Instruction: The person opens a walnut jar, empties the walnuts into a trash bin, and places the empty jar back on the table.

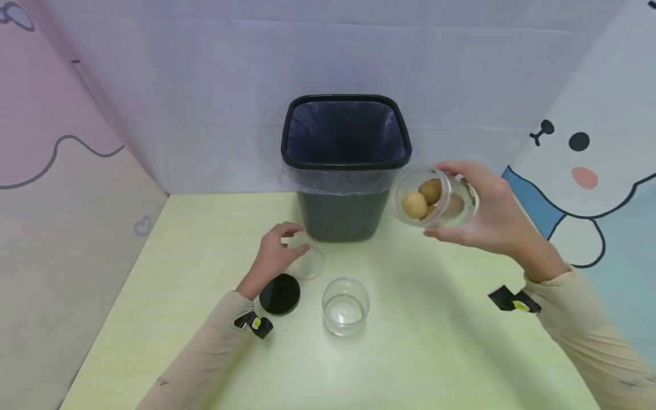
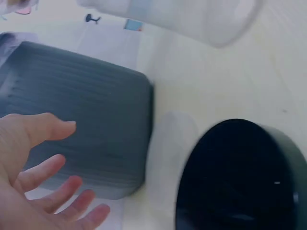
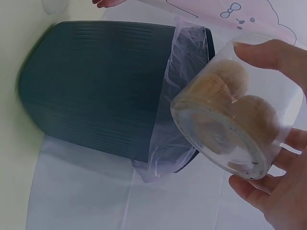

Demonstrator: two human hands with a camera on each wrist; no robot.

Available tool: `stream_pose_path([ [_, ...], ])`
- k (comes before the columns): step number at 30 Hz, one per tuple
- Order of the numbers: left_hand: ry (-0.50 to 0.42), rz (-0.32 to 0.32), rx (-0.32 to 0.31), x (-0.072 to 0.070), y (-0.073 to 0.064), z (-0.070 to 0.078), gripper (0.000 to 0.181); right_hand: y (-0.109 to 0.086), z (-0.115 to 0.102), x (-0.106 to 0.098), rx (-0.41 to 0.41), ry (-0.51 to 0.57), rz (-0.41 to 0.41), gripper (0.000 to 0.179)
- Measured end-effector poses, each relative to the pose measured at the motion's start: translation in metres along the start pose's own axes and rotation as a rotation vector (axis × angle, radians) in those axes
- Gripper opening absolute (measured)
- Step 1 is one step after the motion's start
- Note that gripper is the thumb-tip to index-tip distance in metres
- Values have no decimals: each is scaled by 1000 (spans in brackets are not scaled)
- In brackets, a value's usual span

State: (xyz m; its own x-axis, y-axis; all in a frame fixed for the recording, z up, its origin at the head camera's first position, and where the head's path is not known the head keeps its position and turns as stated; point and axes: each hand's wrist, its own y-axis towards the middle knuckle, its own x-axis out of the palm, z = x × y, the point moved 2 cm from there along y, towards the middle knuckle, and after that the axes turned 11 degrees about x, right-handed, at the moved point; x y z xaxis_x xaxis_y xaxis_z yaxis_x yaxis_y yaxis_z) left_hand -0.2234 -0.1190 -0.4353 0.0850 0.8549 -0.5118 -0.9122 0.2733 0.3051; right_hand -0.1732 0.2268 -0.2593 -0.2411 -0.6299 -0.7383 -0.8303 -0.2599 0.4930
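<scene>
My right hand [image 1: 487, 210] grips a clear round jar [image 1: 458, 208], fingers on one side and thumb on the other. The jar is tilted well over, its mouth toward the bin's right side. Several round, tan-brown balls [image 1: 415, 205] lie inside; their exact kind I cannot tell. In the right wrist view the jar's base [image 3: 220, 136] faces the camera. The left hand [image 1: 274, 250] hovers near the bin's foot with loosely bent fingers [image 2: 57, 191] and holds nothing. Just beneath it a clear thin disc [image 1: 314, 265] lies on the table.
A dark grey bin [image 1: 343, 216] with a clear plastic liner [image 1: 340, 181] stands at the back against the curtain. A black-topped round container [image 1: 279, 294] is beside the left wrist. An uncovered clear jar [image 1: 345, 307] stands mid-table [image 1: 410, 353].
</scene>
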Motion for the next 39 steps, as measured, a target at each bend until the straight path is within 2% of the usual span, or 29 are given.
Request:
stream_pose_path([
  [5,-49,90,18,-13,4,12,36,2,-1,-5,-16,-6,3,99],
  [14,-135,210,66,-41,13,40,42,14,2,-14,-50,-17,27,98],
  [20,-249,270,88,-51,20,53,45,22,4,-22,-9,-29,16,99],
  [26,-266,334,99,-60,25,61,45,30,5,-27,-26,-42,25,99],
  [33,-289,370,143,-63,37,74,43,39,6,-31,-27,-52,29,98],
  [39,-319,377,202,-66,43,88,44,46,5,-34,12,-77,8,98],
])
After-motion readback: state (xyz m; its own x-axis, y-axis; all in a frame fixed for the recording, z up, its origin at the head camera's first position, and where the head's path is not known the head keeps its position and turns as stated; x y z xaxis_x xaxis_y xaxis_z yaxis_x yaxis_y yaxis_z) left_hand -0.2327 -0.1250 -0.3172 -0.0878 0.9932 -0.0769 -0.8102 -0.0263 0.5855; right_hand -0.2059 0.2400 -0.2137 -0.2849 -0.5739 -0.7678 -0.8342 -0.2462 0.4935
